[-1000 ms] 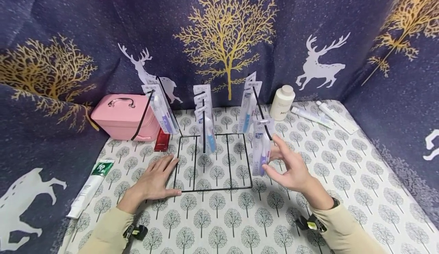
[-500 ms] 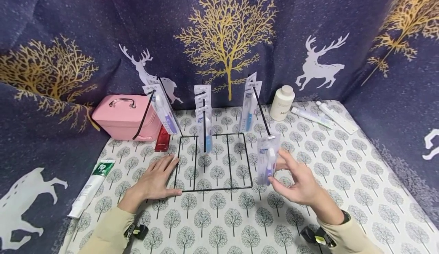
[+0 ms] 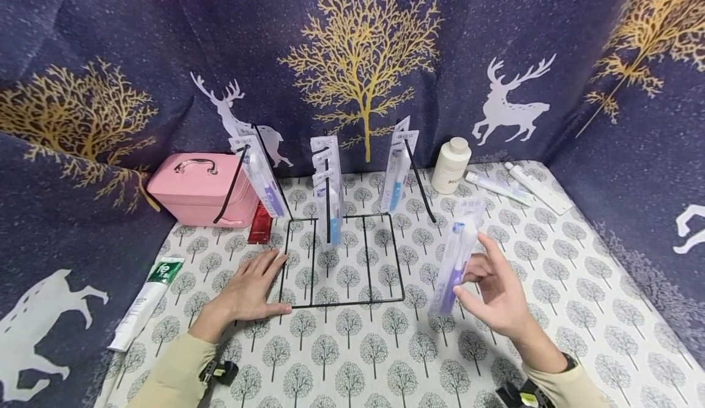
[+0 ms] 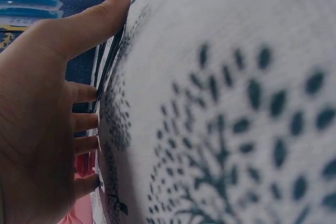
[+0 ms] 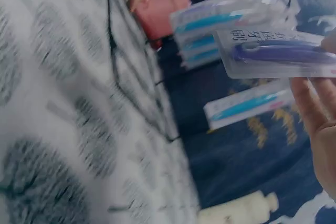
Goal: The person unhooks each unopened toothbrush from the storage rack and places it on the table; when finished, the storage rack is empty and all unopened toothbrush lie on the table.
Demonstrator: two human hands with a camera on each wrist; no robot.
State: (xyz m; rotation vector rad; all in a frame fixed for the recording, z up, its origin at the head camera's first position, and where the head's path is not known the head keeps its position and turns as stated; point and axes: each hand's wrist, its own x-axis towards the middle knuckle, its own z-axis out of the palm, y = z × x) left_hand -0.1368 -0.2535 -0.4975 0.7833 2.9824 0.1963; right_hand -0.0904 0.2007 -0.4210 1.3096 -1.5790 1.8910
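Observation:
A black wire display rack (image 3: 348, 303) stands on the cloth, with packaged toothbrushes on its hooks. On the left hook hang purple-handled packs (image 3: 263, 178), in the middle several blue-handled packs (image 3: 328, 206), on the right hook blue-handled packs (image 3: 398, 172). My right hand (image 3: 498, 295) pinches a packaged toothbrush (image 3: 456, 261) with a purple handle between thumb and fingers, tilted and apart from the right hook's tip. My left hand (image 3: 248, 289) rests flat at the rack base's left front corner, fingers spread; in the left wrist view its thumb and fingertips touch the edge by the wire.
A pink case (image 3: 201, 188) and a red packet (image 3: 260, 224) are at the back left. A green and white tube (image 3: 147, 304) lies at the left. Behind on the right stand a white bottle (image 3: 451, 166) and two lying tubes, one being a white tube (image 3: 537, 188).
The packaged toothbrush in my right hand has come off the right hook and moved toward me and to the right. My left hand has stayed put.

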